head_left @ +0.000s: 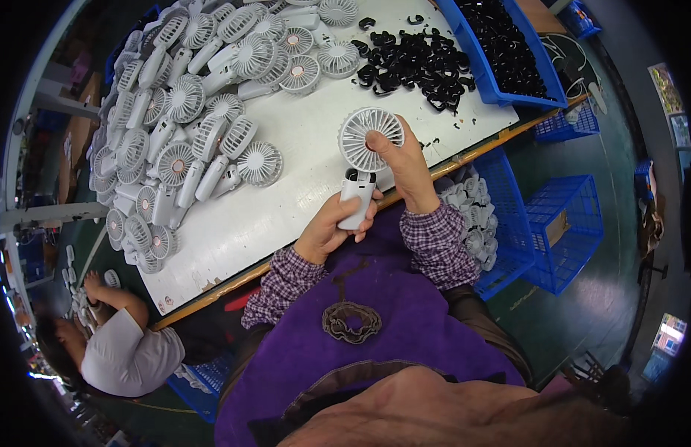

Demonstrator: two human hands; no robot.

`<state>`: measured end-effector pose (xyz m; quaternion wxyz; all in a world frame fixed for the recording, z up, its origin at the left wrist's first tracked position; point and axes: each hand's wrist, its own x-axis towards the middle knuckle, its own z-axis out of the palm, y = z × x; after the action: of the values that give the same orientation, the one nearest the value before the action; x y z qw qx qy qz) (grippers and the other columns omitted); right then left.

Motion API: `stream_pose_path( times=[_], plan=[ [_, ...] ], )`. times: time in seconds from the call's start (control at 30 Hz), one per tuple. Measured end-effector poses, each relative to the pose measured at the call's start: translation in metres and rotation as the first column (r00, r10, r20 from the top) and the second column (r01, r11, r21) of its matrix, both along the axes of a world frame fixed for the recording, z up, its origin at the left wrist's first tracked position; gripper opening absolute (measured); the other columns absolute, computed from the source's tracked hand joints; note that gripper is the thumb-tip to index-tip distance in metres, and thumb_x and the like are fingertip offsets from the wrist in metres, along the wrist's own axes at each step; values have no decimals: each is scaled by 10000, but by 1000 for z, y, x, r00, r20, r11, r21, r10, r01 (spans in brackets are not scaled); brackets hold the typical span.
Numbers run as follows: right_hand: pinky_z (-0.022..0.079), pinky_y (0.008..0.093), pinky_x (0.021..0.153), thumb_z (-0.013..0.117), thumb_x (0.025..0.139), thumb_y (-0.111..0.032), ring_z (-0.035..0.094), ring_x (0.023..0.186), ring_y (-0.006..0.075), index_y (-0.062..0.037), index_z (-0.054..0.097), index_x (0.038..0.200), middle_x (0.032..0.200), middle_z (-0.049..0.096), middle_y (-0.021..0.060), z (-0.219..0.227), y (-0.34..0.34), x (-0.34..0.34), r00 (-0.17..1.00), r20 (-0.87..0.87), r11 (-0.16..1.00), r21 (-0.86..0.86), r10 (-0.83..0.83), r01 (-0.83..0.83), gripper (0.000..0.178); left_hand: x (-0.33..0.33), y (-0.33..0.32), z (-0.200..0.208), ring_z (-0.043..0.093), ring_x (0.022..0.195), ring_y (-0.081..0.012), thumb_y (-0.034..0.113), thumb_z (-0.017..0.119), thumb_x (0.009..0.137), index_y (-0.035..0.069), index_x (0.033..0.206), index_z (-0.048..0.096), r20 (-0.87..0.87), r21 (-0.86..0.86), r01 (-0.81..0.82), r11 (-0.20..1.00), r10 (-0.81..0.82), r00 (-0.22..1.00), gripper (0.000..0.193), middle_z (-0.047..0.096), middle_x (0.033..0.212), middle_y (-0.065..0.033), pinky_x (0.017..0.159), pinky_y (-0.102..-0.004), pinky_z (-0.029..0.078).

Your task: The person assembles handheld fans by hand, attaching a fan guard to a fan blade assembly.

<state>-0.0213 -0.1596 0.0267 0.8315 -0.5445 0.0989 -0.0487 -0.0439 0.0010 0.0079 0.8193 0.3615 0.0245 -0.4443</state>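
In front of my body, over the table's near edge, is a white handheld fan (355, 144) with a round slatted head and a short handle. My left hand (322, 229) is wrapped round the handle, thumb along its front. Up at the round head, my right hand (411, 165) grips the right side, its thumb pressed on the front near the centre. Dark parts show at the joint between head and handle. Beyond my hands lies a loose heap of small black curved plastic pieces (427, 63).
A large pile of white handheld fans (185, 100) covers the left and far side of the white table (234, 238). A blue bin (476, 56) of black pieces stands far right. Blue crates (562, 231) sit on the floor at right, one holding white parts. A person (133, 350) sits at left.
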Motion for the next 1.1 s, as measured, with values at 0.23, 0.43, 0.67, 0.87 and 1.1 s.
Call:
stream_pose_path(
  times=[0.23, 0.43, 0.67, 0.87, 1.1],
  plan=[
    [489, 414, 925, 671, 825, -151, 592, 1060, 317, 7, 373, 1327, 1182, 561, 216, -35, 7, -39, 957, 107, 779, 560, 271, -283, 604, 0, 4, -39, 446, 373, -168, 293, 529, 850, -91, 1005, 526, -160, -511, 212, 833, -335, 929, 415, 504, 568, -120, 331, -246, 367],
    [400, 545, 1014, 640, 853, -193, 590, 1041, 342, -16, 352, 1339, 1178, 552, 163, -27, 20, -60, 959, 188, 623, 730, 211, -281, 592, -11, -5, 13, 418, 326, -179, 258, 492, 853, -92, 901, 546, -200, -294, 113, 949, -177, 964, 357, 506, 556, -138, 274, -243, 347],
    [326, 585, 1051, 469, 951, -333, 605, 978, 282, -58, 367, 1338, 1197, 529, 94, -43, 7, -91, 994, 86, 706, 700, 65, -107, 486, -23, -29, 13, 451, 372, -168, 235, 504, 888, -24, 889, 550, -205, -174, 195, 965, -229, 952, 263, 525, 587, -116, 308, -261, 346],
    [373, 577, 1018, 536, 919, -339, 592, 1018, 347, -2, 343, 1340, 1201, 517, 153, -58, -6, -91, 992, 128, 714, 693, 19, -103, 573, -22, -43, -10, 490, 401, -190, 217, 519, 886, -37, 841, 563, -116, -169, 219, 961, -240, 964, 261, 528, 577, -124, 314, -276, 372],
    [392, 542, 1006, 647, 826, -296, 553, 1082, 408, 10, 328, 1359, 1151, 529, 220, -42, -11, -71, 942, 251, 749, 574, 224, -331, 692, -13, -28, -1, 479, 366, -191, 234, 544, 857, -60, 829, 577, -6, -166, 271, 948, -275, 961, 297, 541, 567, -131, 320, -271, 376]
  ],
)
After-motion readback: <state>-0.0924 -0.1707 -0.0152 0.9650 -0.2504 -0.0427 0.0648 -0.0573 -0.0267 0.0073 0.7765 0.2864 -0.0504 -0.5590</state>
